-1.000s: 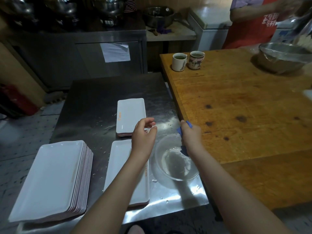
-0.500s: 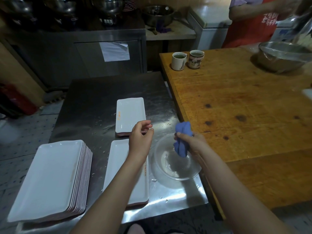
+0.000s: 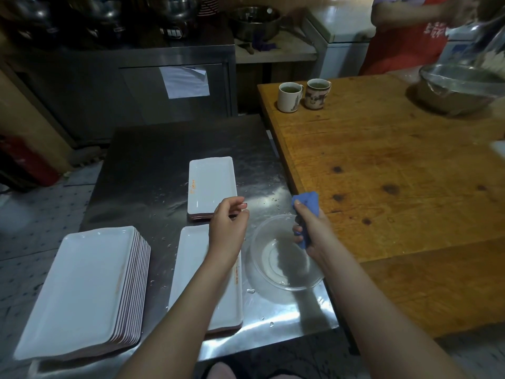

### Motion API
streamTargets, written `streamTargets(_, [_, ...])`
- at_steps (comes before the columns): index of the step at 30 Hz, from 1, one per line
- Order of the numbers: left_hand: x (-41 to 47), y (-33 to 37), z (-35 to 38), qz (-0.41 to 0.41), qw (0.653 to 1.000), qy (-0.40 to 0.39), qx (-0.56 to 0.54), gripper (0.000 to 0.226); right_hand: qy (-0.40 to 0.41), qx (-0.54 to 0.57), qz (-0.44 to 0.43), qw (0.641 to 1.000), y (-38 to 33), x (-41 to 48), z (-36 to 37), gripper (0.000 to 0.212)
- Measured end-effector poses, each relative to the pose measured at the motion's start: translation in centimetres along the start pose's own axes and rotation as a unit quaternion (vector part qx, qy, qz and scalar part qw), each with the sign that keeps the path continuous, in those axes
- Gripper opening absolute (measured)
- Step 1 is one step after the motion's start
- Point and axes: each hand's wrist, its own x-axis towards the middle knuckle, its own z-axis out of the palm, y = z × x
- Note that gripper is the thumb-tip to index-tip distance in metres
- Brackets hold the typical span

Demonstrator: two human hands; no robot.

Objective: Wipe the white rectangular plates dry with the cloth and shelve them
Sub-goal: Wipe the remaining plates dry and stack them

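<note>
A tall stack of white rectangular plates (image 3: 82, 291) sits at the near left of the steel table (image 3: 153, 165). A low stack of the same plates (image 3: 188, 269) lies under my left forearm. A smaller stack (image 3: 210, 184) lies farther back. My left hand (image 3: 226, 228) hovers above the near end of that small stack, fingers loosely curled and empty. My right hand (image 3: 311, 231) grips a bunched blue cloth (image 3: 307, 203) over the far rim of a clear glass bowl (image 3: 284, 266).
A wooden table (image 3: 396, 173) adjoins on the right, with two mugs (image 3: 303, 95) at its far corner and a metal bowl (image 3: 461, 88). A person in a red apron (image 3: 404, 36) stands behind it. Water drops dot the steel. A steel cabinet (image 3: 164, 86) stands behind.
My right hand has lifted the blue cloth up out of the glass bowl and turned it upright. My left hand has barely shifted.
</note>
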Motion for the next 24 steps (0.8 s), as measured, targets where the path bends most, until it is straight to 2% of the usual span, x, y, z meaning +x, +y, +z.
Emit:
streamTargets(4, [-0.1,0.1,0.0,-0.003,1.000,0.003,0.002,0.022,0.010,-0.033,0.007,0.999,-0.3,-0.6,0.6,0.032])
streamTargets(8, [-0.1,0.2,-0.1,-0.002,1.000,0.013,0.001,0.027,0.034,-0.076,-0.011,0.996,-0.5,-1.1,1.2,0.043])
streamTargets(13, [-0.2,0.4,-0.3,0.000,1.000,0.017,0.005,0.028,0.024,-0.116,-0.036,0.992,-0.5,-1.4,1.6,0.048])
streamTargets(17, [-0.3,0.3,-0.4,-0.001,1.000,0.017,0.011,0.027,0.052,-0.173,-0.033,0.983,-0.2,-1.1,1.5,0.047])
streamTargets(21, [-0.4,0.3,-0.6,0.002,1.000,0.016,0.010,0.026,0.056,-0.157,-0.043,0.985,-0.2,-1.3,1.2,0.045])
streamTargets(24, [-0.4,0.2,-0.6,0.001,1.000,0.017,0.010,0.025,0.012,-0.125,-0.041,0.991,-0.5,-1.6,1.1,0.047])
